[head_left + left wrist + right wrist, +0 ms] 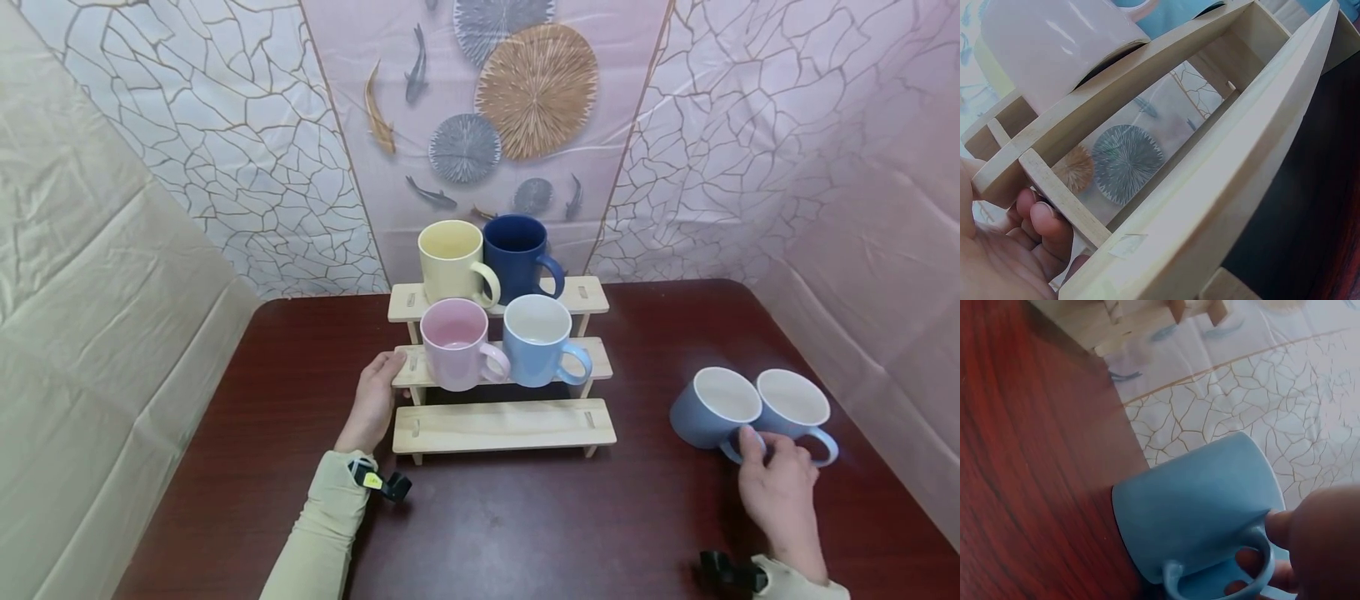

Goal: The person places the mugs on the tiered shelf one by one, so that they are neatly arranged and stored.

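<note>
My left hand (pixel 372 400) grips the left end of the middle step of a pale wooden three-step rack (pixel 502 427), its fingers curled under the board in the left wrist view. My right hand (pixel 780 483) holds the handle of a grey-blue mug (pixel 701 412) with a white inside, thumb on top and fingers through the loop. In the right wrist view that mug (pixel 1197 500) stands upright on the table. A second grey-blue mug (pixel 795 400) sits close at its right. On the middle step are a pink mug (pixel 453 350) and a light blue mug (pixel 534 346).
The top step bears a yellow mug (pixel 450 262) and a dark blue mug (pixel 516 258), handles to the right. The rack's bottom step is bare wood. A dark red-brown table (pixel 487 533) lies under everything, with patterned cloth (pixel 247 150) hanging behind it and at both sides.
</note>
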Demonstrator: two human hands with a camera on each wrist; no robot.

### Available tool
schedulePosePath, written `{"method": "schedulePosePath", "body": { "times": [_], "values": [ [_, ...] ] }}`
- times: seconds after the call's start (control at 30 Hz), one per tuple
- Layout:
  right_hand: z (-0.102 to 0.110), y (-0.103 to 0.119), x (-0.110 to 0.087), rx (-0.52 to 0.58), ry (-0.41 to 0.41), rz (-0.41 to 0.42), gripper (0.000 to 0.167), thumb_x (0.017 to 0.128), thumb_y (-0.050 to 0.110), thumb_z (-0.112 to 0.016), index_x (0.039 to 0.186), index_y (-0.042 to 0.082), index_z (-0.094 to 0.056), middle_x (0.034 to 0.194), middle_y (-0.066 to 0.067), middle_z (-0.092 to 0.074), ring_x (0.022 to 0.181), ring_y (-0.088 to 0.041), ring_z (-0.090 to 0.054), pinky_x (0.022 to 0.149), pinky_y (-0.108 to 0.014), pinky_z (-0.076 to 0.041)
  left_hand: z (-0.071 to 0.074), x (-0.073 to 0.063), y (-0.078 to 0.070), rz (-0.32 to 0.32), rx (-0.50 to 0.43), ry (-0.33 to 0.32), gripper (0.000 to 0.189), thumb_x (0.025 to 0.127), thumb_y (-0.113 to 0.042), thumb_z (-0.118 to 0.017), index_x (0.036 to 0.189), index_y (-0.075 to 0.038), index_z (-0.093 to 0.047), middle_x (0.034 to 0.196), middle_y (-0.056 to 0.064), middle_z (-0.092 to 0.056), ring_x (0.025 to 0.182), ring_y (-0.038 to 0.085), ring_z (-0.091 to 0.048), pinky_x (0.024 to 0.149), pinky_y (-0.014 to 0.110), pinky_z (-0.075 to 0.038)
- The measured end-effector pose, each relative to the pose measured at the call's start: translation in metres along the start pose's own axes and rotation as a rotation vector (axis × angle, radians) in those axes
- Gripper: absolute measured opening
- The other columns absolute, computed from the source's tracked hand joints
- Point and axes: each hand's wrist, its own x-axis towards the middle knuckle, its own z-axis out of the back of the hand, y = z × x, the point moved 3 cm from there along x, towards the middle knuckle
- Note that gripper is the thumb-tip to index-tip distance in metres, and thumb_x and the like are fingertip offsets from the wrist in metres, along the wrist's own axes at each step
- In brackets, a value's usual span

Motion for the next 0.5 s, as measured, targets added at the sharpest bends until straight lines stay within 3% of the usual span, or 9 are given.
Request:
{"method": "schedulePosePath", "body": {
  "times": [0.13, 0.33, 0.5],
  "values": [
    [-0.0025, -0.004, 0.0012, 0.072, 0.065, -0.032, 0.052, 0.106, 0.031, -0.032, 0.124, -0.017, -0.045, 0.12, -0.038, -0.044, 0.115, -0.052, -0.038, 0.096, -0.06, -0.028, -0.0001, -0.0001, 0.0004, -0.001, 0.004, 0.002, 0.029, 0.103, -0.03, -0.048, 0.107, -0.001, -0.053, 0.085, 0.003, -0.054, 0.071, 0.014, -0.048, 0.067, 0.034, -0.042],
    [-0.0047, -0.0044, 0.0006, 0.114, 0.132, -0.118, 0.058, 0.106, 0.037, -0.025, 0.129, -0.012, -0.043, 0.129, -0.035, -0.044, 0.119, -0.045, -0.039, 0.1, -0.056, -0.029, 0.0002, -0.0006, 0.0002, -0.003, -0.003, 0.003, 0.028, 0.103, -0.029, -0.048, 0.105, -0.002, -0.053, 0.084, 0.003, -0.054, 0.07, 0.014, -0.048, 0.065, 0.031, -0.041],
    [-0.0066, -0.0025, -0.0006, 0.138, 0.124, -0.147, 0.054, 0.106, 0.037, -0.026, 0.122, -0.009, -0.049, 0.123, -0.029, -0.049, 0.106, -0.034, -0.042, 0.088, -0.038, -0.033, 0.0, -0.0003, 0.0004, -0.005, -0.009, -0.002, 0.029, 0.103, -0.029, -0.048, 0.105, -0.001, -0.052, 0.085, 0.003, -0.054, 0.071, 0.013, -0.048, 0.063, 0.027, -0.041]
  ]
}}
